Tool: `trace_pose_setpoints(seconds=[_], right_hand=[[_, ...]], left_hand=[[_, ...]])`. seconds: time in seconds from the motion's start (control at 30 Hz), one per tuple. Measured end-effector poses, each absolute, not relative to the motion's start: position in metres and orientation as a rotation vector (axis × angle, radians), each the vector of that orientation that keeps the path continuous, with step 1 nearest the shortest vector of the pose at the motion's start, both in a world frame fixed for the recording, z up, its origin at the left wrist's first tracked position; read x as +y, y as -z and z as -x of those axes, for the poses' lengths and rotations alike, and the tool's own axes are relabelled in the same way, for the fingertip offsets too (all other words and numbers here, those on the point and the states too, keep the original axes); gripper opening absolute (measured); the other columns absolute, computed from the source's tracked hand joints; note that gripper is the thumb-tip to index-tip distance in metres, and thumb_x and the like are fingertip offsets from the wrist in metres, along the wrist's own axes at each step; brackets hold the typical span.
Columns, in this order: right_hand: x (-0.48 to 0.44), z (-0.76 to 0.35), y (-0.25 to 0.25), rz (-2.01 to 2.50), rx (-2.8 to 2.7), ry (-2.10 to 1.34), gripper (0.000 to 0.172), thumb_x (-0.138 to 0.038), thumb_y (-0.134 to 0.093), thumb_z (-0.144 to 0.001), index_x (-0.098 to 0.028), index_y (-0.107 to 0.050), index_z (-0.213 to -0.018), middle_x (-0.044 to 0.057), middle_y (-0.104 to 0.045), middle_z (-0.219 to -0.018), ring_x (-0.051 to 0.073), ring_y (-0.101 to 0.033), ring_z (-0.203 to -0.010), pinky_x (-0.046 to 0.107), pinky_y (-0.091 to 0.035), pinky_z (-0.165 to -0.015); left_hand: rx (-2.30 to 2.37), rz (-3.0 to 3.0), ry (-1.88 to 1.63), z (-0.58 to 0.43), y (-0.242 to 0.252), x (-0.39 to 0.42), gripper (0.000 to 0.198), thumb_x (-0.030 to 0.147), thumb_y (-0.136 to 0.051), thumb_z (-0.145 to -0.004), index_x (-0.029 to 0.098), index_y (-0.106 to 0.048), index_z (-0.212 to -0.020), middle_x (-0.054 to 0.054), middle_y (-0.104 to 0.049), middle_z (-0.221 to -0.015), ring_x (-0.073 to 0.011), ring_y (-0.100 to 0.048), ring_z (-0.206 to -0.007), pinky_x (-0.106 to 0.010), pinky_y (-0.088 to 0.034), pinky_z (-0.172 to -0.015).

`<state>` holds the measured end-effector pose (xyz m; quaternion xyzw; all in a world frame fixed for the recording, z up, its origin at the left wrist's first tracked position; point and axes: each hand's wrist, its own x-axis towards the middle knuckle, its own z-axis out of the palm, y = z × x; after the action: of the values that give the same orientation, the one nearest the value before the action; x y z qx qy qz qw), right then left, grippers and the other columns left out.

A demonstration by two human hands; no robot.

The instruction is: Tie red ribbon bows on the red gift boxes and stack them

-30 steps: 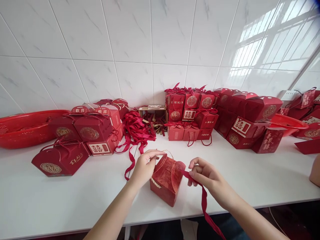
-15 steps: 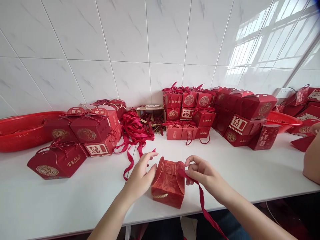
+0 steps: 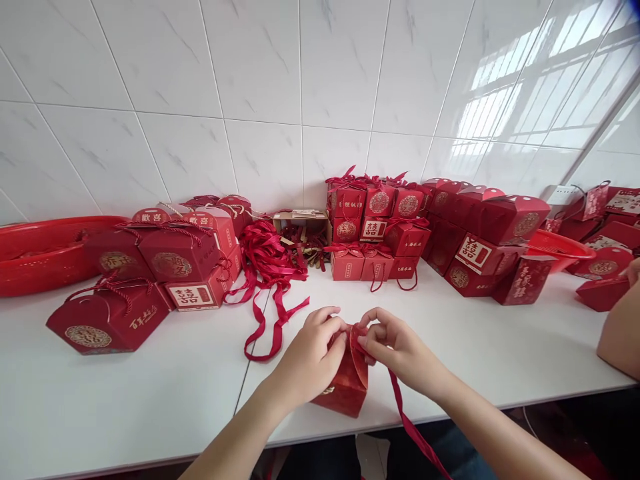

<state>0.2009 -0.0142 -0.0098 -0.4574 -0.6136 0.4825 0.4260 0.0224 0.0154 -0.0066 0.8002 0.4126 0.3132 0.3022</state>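
Note:
A small red gift box (image 3: 345,393) with a gold leaf pattern stands near the table's front edge. My left hand (image 3: 315,350) is closed over the left side of its top and hides the left flap. At the right flap, my right hand (image 3: 397,350) pinches a dark red ribbon (image 3: 411,420), whose long tail hangs over the table edge. The fingertips of both hands are close together above the box. Whether the left fingers also touch the ribbon is hidden.
Behind lie a heap of loose red ribbons (image 3: 273,253) and an open carton (image 3: 303,233). Red boxes are stacked at left (image 3: 180,257), centre (image 3: 373,230) and right (image 3: 483,250). A red basin (image 3: 45,273) stands far left. Another person's arm (image 3: 620,327) shows at right.
My left hand has moved right, from beside the box onto its top, and its fingers have closed. My right hand keeps its pinch on the ribbon by the right flap.

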Motion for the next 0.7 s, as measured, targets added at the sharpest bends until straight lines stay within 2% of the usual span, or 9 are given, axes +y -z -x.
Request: trace_pose_setpoints(seconds=[0.1,0.17,0.23,0.3,0.37,0.43,0.53,0.6,0.7], right_hand=[[-0.018,-0.201,0.009,1.218,-1.657,-1.012,0.013,-0.032,-0.054,-0.088,-0.022,-0.048,-0.093,-0.004,-0.058,-0.063,0.014,-0.056,-0.064,0.031,-0.046,-0.067],[-0.019,-0.202,0.009,1.255,-1.708,-0.875,0.014,-0.033,-0.054,-0.088,-0.022,-0.051,-0.096,0.0,-0.063,-0.073,0.016,-0.058,-0.069,0.033,-0.047,-0.07],[-0.019,-0.203,0.009,1.269,-1.716,-0.727,0.019,-0.035,-0.053,-0.089,-0.022,-0.054,-0.103,0.005,-0.065,-0.094,0.018,-0.06,-0.083,0.036,-0.047,-0.078],[-0.016,-0.203,0.008,1.244,-1.677,-0.676,0.029,-0.038,-0.052,-0.09,-0.024,-0.054,-0.115,0.009,-0.061,-0.114,0.021,-0.058,-0.101,0.04,-0.044,-0.09],[-0.012,-0.2,0.005,1.157,-1.608,-0.797,0.038,-0.04,-0.052,-0.09,-0.025,-0.051,-0.125,0.008,-0.06,-0.12,0.021,-0.054,-0.111,0.041,-0.041,-0.098],[-0.008,-0.195,-0.001,1.054,-1.519,-1.004,0.038,-0.041,-0.056,-0.088,-0.025,-0.055,-0.122,0.006,-0.064,-0.111,0.021,-0.058,-0.106,0.039,-0.043,-0.095],[-0.009,-0.19,-0.014,0.966,-1.418,-1.184,0.026,-0.043,-0.064,-0.082,-0.02,-0.069,-0.093,0.003,-0.068,-0.085,0.017,-0.062,-0.081,0.033,-0.048,-0.079],[-0.016,-0.193,-0.025,0.966,-1.375,-1.149,0.024,-0.043,-0.068,-0.079,-0.019,-0.07,-0.078,0.002,-0.068,-0.075,0.016,-0.061,-0.072,0.031,-0.048,-0.072],[-0.035,-0.214,-0.045,0.94,-1.315,-0.936,0.016,-0.04,-0.07,-0.079,-0.024,-0.071,-0.077,0.003,-0.07,-0.077,0.019,-0.063,-0.076,0.034,-0.049,-0.073]], left_hand=[[1.07,-2.093,-0.881,-0.022,0.009,0.017,0.023,0.027,-0.041,-0.091,0.025,-0.063,-0.085,-0.007,-0.053,-0.13,-0.0261,-0.042,-0.13,-0.044,-0.036,-0.107],[1.05,-2.072,-0.933,-0.021,0.008,0.018,0.022,0.028,-0.042,-0.092,0.024,-0.063,-0.084,-0.006,-0.053,-0.13,-0.0254,-0.042,-0.13,-0.042,-0.035,-0.107],[1.046,-2.048,-1.008,-0.021,0.005,0.02,0.021,0.027,-0.043,-0.092,0.024,-0.063,-0.086,-0.006,-0.054,-0.127,-0.0245,-0.046,-0.126,-0.041,-0.036,-0.106],[1.043,-2.043,-1.102,-0.023,-0.001,0.021,0.019,0.027,-0.045,-0.091,0.023,-0.063,-0.089,-0.007,-0.055,-0.125,-0.0235,-0.049,-0.122,-0.039,-0.037,-0.105],[1.009,-2.069,-1.194,-0.026,-0.011,0.022,0.018,0.027,-0.046,-0.091,0.023,-0.064,-0.09,-0.007,-0.055,-0.125,-0.0226,-0.048,-0.122,-0.038,-0.037,-0.105],[0.955,-2.12,-1.262,-0.029,-0.023,0.021,0.018,0.026,-0.047,-0.091,0.023,-0.064,-0.089,-0.006,-0.055,-0.125,-0.0213,-0.047,-0.124,-0.036,-0.037,-0.106],[0.918,-2.18,-1.335,-0.028,-0.034,0.014,0.019,0.024,-0.046,-0.092,0.024,-0.065,-0.093,-0.005,-0.054,-0.127,-0.0207,-0.045,-0.126,-0.034,-0.035,-0.108],[0.978,-2.175,-1.327,-0.021,-0.03,0.008,0.021,0.026,-0.046,-0.092,0.026,-0.063,-0.104,-0.005,-0.052,-0.13,-0.0216,-0.044,-0.127,-0.035,-0.035,-0.108],[1.112,-2.182,-1.209,-0.007,-0.01,-0.002,0.029,0.026,-0.051,-0.089,0.027,-0.056,-0.118,-0.006,-0.058,-0.125,-0.0232,-0.052,-0.12,-0.034,-0.042,-0.101]])
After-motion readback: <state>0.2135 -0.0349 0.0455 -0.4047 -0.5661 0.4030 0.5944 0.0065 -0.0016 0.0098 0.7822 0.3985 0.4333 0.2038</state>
